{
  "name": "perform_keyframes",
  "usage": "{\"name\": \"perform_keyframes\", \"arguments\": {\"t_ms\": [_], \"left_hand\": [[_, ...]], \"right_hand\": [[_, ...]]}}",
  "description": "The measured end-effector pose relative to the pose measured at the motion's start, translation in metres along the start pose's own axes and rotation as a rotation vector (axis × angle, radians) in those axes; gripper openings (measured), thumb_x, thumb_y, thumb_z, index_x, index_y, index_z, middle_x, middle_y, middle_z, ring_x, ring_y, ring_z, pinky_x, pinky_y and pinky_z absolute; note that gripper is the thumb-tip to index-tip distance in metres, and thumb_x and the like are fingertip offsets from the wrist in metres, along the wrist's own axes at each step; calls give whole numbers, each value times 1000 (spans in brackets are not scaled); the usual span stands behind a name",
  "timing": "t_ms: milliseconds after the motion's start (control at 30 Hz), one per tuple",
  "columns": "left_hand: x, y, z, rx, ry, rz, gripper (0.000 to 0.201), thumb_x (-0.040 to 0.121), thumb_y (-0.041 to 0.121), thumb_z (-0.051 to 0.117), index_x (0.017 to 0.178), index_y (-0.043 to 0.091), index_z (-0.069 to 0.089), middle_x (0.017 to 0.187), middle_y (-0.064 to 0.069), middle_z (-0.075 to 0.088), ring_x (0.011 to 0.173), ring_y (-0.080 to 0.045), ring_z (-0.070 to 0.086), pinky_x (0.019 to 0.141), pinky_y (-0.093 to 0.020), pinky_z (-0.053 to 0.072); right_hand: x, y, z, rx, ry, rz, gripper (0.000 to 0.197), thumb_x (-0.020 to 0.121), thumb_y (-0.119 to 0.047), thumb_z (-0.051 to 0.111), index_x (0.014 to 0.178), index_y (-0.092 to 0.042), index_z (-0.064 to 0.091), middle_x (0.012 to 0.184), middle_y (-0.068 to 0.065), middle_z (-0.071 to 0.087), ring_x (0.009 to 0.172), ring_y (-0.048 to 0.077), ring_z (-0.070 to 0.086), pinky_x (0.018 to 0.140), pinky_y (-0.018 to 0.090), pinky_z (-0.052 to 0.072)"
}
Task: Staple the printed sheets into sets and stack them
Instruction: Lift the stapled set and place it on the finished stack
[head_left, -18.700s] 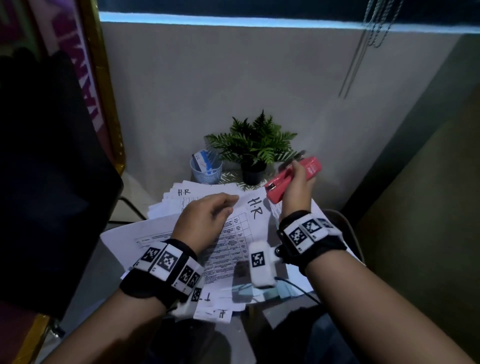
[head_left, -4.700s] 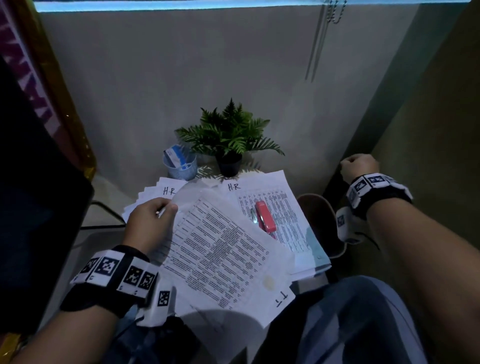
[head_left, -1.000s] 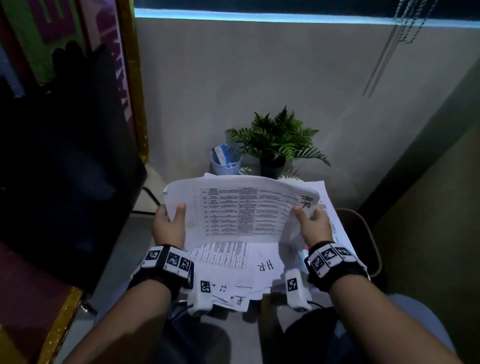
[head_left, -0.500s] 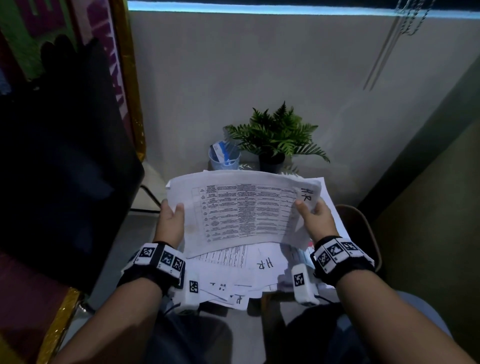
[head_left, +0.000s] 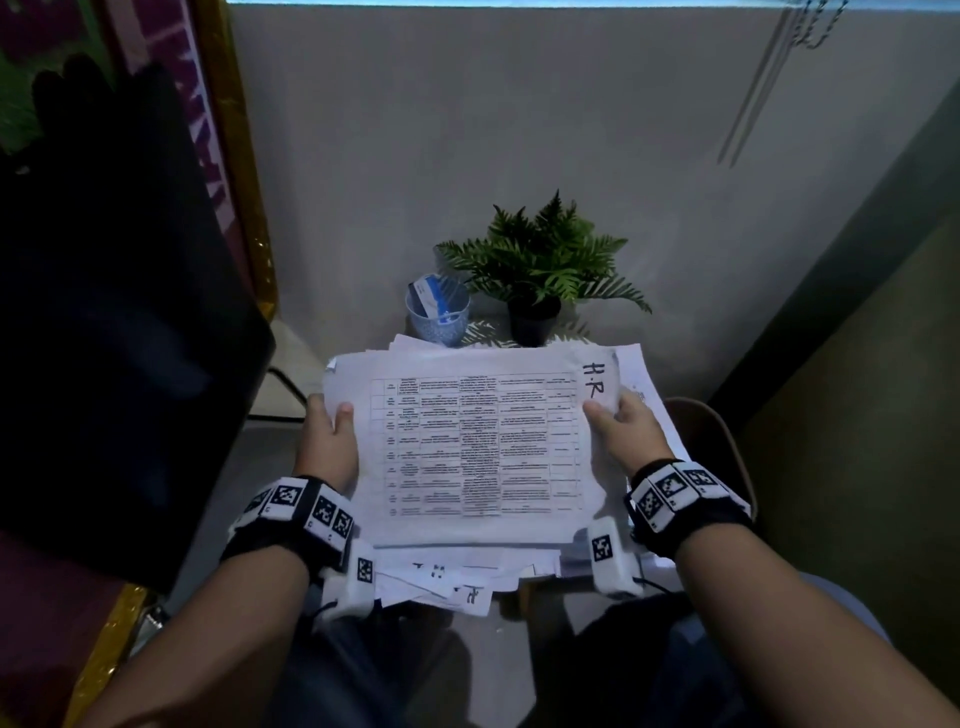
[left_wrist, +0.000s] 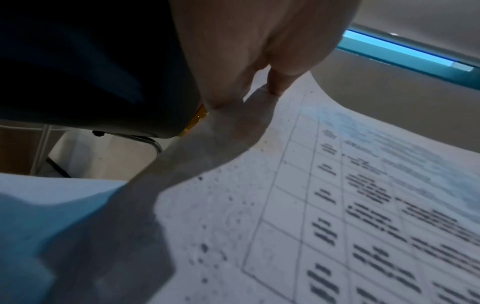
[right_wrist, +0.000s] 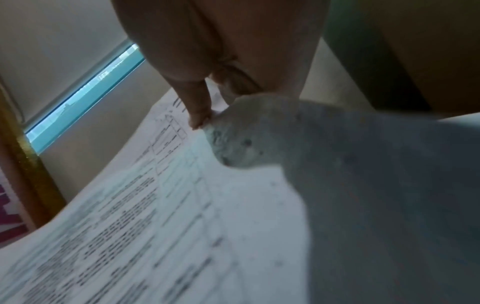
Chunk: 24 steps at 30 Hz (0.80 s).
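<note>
Many loose sheets (head_left: 457, 571) cover the small table before a grey wall (head_left: 519, 130).

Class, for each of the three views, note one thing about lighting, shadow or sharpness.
Head view: dim room, printed sheets brightest, table text legible. Left wrist view: left hand casts a dark shadow, print blurred. Right wrist view: right hand soft, sheet smeared, shaded at right.

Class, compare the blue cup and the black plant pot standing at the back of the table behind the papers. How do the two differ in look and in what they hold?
The blue cup is pale blue and see-through, while the black plant pot is dark and opaque. The blue cup holds a blue-and-white card-like item; the black plant pot holds a green fern that spreads well past its rim. Both stand upright, side by side, just behind the papers.
</note>
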<state>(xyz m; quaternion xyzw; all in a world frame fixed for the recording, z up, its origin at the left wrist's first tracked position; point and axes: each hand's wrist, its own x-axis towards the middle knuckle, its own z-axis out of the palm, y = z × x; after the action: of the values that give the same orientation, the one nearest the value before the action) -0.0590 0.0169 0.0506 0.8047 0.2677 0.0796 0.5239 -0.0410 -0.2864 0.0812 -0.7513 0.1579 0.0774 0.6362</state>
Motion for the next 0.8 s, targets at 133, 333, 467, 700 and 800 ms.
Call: {"name": "perform_keyframes", "arguments": {"t_ms": [133,333,467,700,800], "left_hand": [[4,-2,-2,60,-51,-33,27,101,29,34,123,14,33,117,-17,58,102,-36,57,93,-45,45],[15,2,-2,125,-114,-69,36,101,26,35,130,4,34,127,-17,53,110,-30,50,84,-31,34],[25,-8,2,193,-170,-88,41,100,29,36,133,6,32,126,-17,53,112,-33,51,86,-35,37],[33,28,20,525,123,194,57,89,23,58,138,4,37,140,-24,34,129,-39,33,106,-46,26],[28,55,51,535,-194,618,46,91,30,52,133,11,48,139,-16,41,130,-32,36,110,-44,25]], "right_hand": [[2,1,4,-107,-59,25,16,99,-17,43,103,-22,57,101,-1,66,96,17,63,83,28,52],[13,3,1,-166,-55,56,17,99,-19,44,103,-16,60,100,2,65,96,19,59,82,31,42],[24,9,4,-209,8,53,19,95,-16,46,109,-12,58,111,6,64,108,25,57,99,41,43],[36,13,10,-228,-77,98,12,97,-17,44,101,-18,55,105,9,64,102,28,60,89,39,47],[37,9,12,-222,-138,86,13,99,-18,42,105,-18,55,99,7,65,89,22,61,67,29,47]]}}
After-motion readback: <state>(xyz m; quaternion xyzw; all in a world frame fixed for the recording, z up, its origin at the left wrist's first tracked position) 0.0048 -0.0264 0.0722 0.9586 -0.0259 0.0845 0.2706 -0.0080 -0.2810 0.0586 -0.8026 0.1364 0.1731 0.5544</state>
